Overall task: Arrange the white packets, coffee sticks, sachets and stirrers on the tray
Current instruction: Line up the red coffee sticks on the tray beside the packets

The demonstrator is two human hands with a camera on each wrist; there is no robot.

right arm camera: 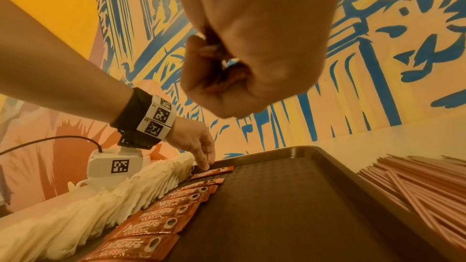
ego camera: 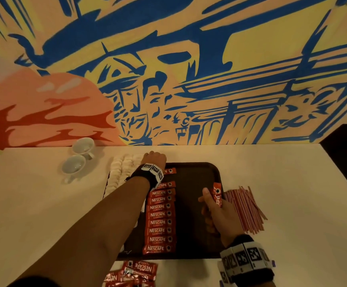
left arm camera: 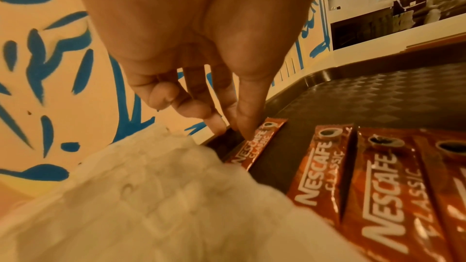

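Observation:
A dark brown tray [ego camera: 193, 204] lies on a white table. Down its left part runs a column of red Nescafe coffee sticks [ego camera: 160, 216]. A row of white packets [ego camera: 122, 168] stands along the tray's left edge. My left hand [ego camera: 156, 159] reaches to the tray's far left corner, and its straight fingertips [left arm camera: 249, 132] press on the farthest coffee stick [left arm camera: 259, 142]. Over the tray's right side, my right hand [ego camera: 212, 201] grips another coffee stick [ego camera: 217, 195], held upright. Red-and-white stirrers [ego camera: 245, 210] lie piled right of the tray. Loose red sachets [ego camera: 135, 272] lie at the table's front edge.
Two white cups [ego camera: 79, 156] stand at the table's far left, close to the painted wall. The tray's middle and right part [right arm camera: 277, 206] is bare. The stirrer pile [right arm camera: 416, 182] reaches nearly to the tray's right rim.

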